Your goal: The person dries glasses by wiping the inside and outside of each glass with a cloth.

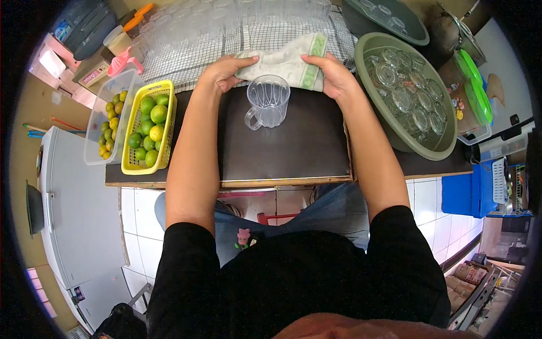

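Observation:
A pale cloth with green-patterned ends (276, 69) is stretched between my two hands above the far part of the dark table. My left hand (223, 72) pinches its left end, thumb on top. At the right end, my right hand (334, 72) grips the green-banded edge the same way. Just below the cloth, a clear ribbed mug (269, 103) stands on the dark tabletop (282, 152), its handle toward the lower left. Neither hand touches the mug.
A yellow basket of green citrus (131, 155) and a clear box of smaller citrus (96, 141) stand left. Rows of clear glasses (220, 22) cover a checked cloth (254, 42) behind. On the right, a green basin (370, 90) holds several glasses in what looks like water.

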`<state>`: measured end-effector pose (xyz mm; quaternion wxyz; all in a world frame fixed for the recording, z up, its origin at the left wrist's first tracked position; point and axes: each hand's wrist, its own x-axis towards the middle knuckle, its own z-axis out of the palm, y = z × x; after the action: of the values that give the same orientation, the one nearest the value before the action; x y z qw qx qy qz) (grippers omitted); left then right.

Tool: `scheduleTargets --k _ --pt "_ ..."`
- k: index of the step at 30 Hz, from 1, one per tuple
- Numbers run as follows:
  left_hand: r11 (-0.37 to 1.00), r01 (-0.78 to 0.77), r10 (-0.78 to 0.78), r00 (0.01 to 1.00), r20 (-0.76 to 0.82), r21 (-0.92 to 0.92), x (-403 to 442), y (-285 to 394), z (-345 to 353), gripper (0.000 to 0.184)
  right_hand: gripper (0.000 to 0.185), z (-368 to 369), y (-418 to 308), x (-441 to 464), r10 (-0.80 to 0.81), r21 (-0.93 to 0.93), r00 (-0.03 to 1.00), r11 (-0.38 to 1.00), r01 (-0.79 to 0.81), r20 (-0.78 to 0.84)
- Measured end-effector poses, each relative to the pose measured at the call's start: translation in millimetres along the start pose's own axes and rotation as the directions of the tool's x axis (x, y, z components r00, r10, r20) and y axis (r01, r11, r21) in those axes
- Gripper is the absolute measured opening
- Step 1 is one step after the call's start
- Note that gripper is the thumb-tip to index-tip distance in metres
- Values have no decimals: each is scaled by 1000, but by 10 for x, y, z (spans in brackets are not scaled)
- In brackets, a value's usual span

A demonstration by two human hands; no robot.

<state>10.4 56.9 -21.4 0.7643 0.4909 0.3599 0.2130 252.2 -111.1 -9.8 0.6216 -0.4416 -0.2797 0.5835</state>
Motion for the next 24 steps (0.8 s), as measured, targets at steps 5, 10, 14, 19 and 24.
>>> scheduleTargets --k 5,10,14,19,24 --pt "825 -549 565 807 -171 135 12 -30 145 97 70 -67 121 122 -383 -300 893 903 309 -235" --pt "609 -614 713 701 -8 503 -270 55 294 81 80 13 70 -6 -537 -466 820 788 402 -200" --pt "234 -495 750 640 169 837 -285 49 270 41 71 -49 55 -25 -444 -617 887 736 279 -129" --pt "-114 -471 896 332 296 875 -462 94 482 26 88 189 50 -184 -769 -933 530 -269 240 358" --pt "-137 -677 879 253 404 723 -381 84 590 29 91 425 202 -70 -688 -848 516 -299 438 510"
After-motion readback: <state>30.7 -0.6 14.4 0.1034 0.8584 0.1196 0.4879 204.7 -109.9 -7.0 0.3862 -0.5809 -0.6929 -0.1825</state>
